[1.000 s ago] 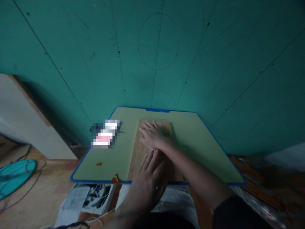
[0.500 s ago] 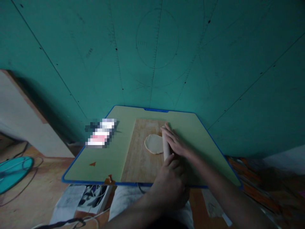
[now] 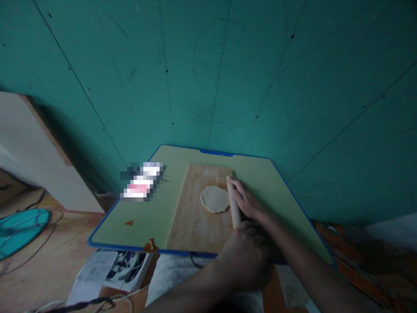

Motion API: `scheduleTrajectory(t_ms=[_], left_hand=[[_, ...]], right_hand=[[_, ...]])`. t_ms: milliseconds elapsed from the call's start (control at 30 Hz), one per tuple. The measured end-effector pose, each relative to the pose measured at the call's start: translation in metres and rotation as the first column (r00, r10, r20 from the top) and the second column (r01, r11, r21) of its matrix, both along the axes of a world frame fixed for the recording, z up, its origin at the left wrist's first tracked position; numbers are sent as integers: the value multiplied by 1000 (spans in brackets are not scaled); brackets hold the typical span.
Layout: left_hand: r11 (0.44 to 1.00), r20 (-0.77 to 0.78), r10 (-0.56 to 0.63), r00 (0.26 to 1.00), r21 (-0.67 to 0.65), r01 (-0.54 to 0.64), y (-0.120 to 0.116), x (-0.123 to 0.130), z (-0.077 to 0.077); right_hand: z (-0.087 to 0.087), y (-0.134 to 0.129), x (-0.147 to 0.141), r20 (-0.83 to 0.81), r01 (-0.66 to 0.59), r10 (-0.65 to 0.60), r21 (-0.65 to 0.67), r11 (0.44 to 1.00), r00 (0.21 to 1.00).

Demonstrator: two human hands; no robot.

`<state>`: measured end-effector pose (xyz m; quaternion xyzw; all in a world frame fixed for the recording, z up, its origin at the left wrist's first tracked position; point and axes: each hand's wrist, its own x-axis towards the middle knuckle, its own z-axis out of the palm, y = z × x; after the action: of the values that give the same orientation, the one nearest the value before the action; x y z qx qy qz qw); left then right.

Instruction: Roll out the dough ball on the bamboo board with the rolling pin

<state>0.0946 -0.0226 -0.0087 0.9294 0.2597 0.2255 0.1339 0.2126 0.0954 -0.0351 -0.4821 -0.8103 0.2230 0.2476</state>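
A flat round of dough (image 3: 215, 200) lies on a wooden board (image 3: 189, 221). Along the dough's right edge runs a pale rolling pin (image 3: 233, 206), pointing away from me. My left hand (image 3: 247, 250) is closed around its near end. At the far end, my right hand (image 3: 244, 198) lays its fingers over the pin from the right side. Part of the pin's near end is hidden under my left hand.
The board rests on a small light-green table (image 3: 143, 217) with a blue rim. A pixelated flat object (image 3: 141, 181) is at its left. Orange scraps (image 3: 129, 223) lie near the front left. A green wall (image 3: 208, 78) rises behind.
Both hands have moved the rolling pin to the right, to the dough's edge, so more of the dough's right side shows. The camera view has also shifted slightly.
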Motion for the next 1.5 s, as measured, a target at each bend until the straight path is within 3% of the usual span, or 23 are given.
scheduleTrajectory(t_ms=[167,433,700,800,900,1200,1333,1500], left_hand=[[986,17,151,988,65,-152,-9,-28,-4],[958,14,285,958,-17,-285,-26,-72,-6],[915,10,399,917,55,-399,-39,-103,-17],[909,20,412,911,59,-412,-40,-104,-16],[917,13,398,917,27,-398,-38,-98,-11],[973,116,227,967,-64,-220,-23,-55,-7],[969,78,245,966,-41,-243,-22,-63,-7],[916,13,402,916,9,-402,-23,-100,-15]], right_hand=[[15,7,-29,136,-42,41,4,999,990],[41,6,-83,389,-50,28,45,998,921],[48,5,-122,457,-131,73,96,987,886],[48,6,-114,449,-142,87,90,986,889],[44,7,-88,453,-141,97,64,988,886],[24,1,-12,304,-87,87,-16,996,949],[25,3,-10,330,-126,111,25,992,937],[32,16,-43,397,-129,81,95,987,914]])
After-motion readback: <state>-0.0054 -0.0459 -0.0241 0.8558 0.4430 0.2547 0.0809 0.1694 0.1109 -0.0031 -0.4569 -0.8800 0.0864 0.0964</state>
